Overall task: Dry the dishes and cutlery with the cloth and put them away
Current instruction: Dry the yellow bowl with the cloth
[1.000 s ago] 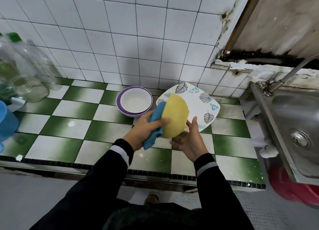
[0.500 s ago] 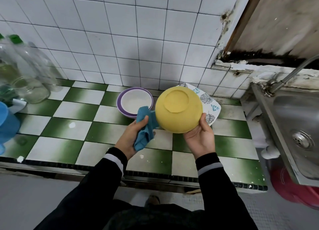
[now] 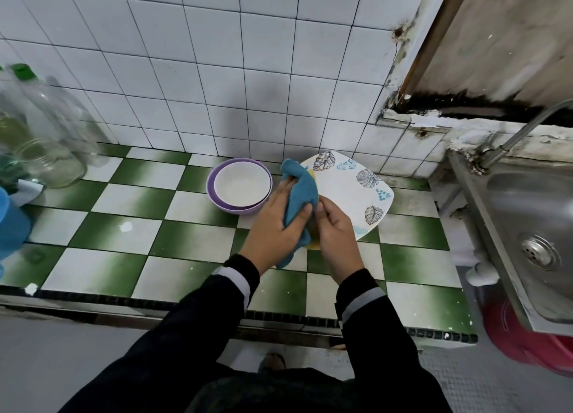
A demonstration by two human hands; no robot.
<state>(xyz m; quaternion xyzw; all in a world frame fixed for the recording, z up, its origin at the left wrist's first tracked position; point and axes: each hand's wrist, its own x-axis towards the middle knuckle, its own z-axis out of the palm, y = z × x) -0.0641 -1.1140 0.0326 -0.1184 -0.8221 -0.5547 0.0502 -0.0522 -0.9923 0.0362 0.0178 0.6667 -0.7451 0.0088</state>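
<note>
- My left hand (image 3: 276, 226) grips the blue cloth (image 3: 302, 189) and presses it on the yellow bowl (image 3: 313, 245).
- My right hand (image 3: 336, 226) curls round the bowl and holds it from the other side.
- The bowl is between my hands, over the green and white counter (image 3: 124, 226). The cloth hides most of it.
- A leaf plate (image 3: 347, 189) lies just behind.
- A white bowl (image 3: 242, 184) sits inside a purple bowl (image 3: 217, 200) beside the plate.

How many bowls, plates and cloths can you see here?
Bowls: 3 (yellow bowl, mostly covered; white bowl, apparently nested in purple bowl)
Plates: 1 (leaf plate)
Cloths: 1 (blue cloth)
Total: 5
</note>
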